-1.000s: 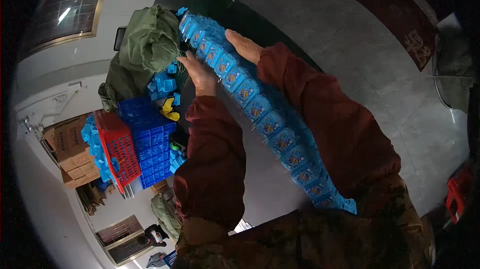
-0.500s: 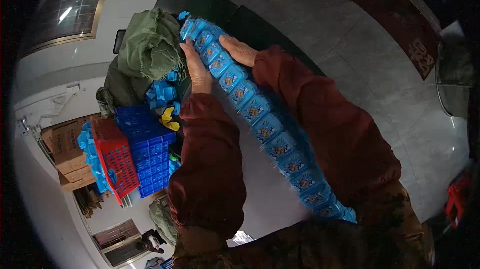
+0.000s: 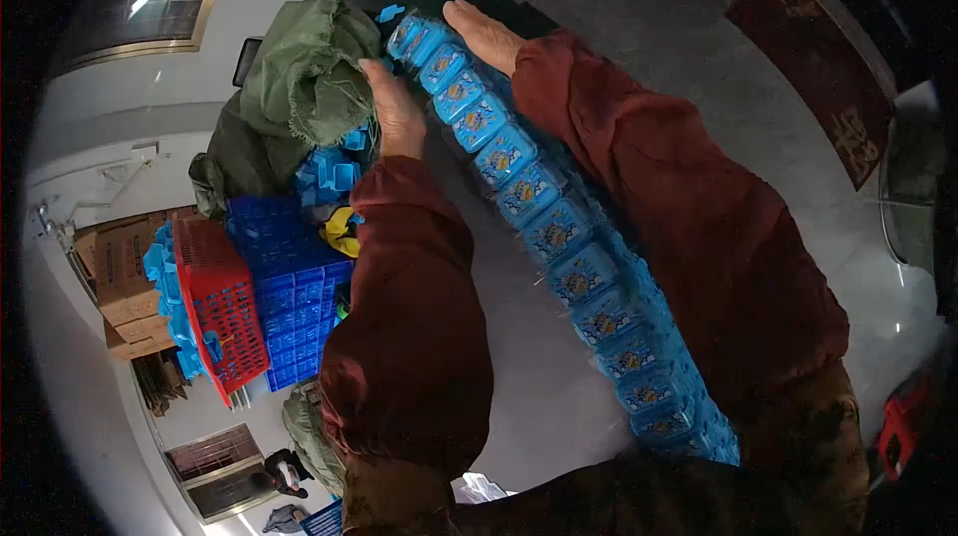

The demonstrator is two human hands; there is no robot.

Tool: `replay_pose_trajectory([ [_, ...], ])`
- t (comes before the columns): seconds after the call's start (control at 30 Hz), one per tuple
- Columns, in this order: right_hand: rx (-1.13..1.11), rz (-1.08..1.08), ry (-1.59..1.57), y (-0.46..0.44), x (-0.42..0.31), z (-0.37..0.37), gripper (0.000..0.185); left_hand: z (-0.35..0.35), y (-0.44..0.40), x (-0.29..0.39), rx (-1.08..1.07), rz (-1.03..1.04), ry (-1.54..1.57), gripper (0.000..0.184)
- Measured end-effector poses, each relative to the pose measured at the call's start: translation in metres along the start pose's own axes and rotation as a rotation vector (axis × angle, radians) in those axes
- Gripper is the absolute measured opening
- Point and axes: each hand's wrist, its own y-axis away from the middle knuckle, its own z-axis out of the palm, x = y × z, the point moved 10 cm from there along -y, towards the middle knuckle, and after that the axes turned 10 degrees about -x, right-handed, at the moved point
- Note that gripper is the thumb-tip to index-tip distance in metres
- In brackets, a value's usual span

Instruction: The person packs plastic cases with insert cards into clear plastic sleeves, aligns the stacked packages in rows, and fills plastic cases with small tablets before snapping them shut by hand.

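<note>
A long row of small light-blue plastic boxes with cartoon labels runs slantwise across the dark table, from the far end down toward my body. My left hand is to the left of the row, thumb up and fingers stretched, with a gap between it and the boxes. At the far end, my right hand lies along the right side of the row, fingers straight. Whether it touches the boxes I cannot make out. Neither hand grips anything. A loose light-blue piece lies just beyond the row.
A green cloth sack stands left of my left hand, with loose blue pieces below it. Further left are a blue crate, a red basket of blue pieces and cardboard boxes. Another person is in the background.
Both hands have come away from the sides of the row and spread apart, the left moving left, the right moving up. The view has shifted slightly.
</note>
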Motion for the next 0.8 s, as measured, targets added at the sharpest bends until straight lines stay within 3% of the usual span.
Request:
replay_pose_trajectory([
  [0.17, 0.076, -0.007, -0.014, -0.020, 0.013, 0.003, 0.078, -0.008, -0.004, -0.029, 0.041, -0.166, -0.032, 0.072],
  [0.23, -0.251, -0.092, -0.102, -0.030, 0.009, 0.030, 0.078, -0.003, -0.004, -0.031, 0.041, -0.195, -0.036, 0.073],
  [0.3, -0.215, -0.093, 0.001, -0.024, 0.012, 0.030, 0.077, 0.006, -0.002, -0.030, -0.006, -0.188, -0.035, 0.075],
  [0.33, -0.181, -0.099, 0.101, -0.020, 0.010, 0.028, 0.076, 0.000, -0.002, -0.025, 0.072, -0.158, -0.133, 0.074],
  [0.43, -0.266, -0.119, -0.099, -0.024, 0.013, 0.034, 0.079, 0.011, -0.002, -0.027, -0.027, -0.179, -0.007, 0.074],
  [0.47, -0.262, -0.115, -0.103, -0.020, 0.010, 0.034, 0.079, 0.002, -0.006, -0.032, -0.028, -0.185, -0.009, 0.074],
  [0.53, -0.009, -0.008, -0.039, -0.012, 0.011, 0.010, 0.083, -0.006, -0.013, -0.033, -0.097, -0.159, -0.001, 0.090],
  [0.57, -0.048, 0.015, -0.028, -0.010, 0.005, 0.002, 0.087, -0.024, -0.009, -0.026, 0.025, -0.085, -0.045, 0.091],
  [0.8, 0.084, 0.101, -0.303, 0.079, -0.020, -0.029, 0.074, -0.020, 0.060, -0.044, 0.067, -0.211, 0.226, 0.086],
])
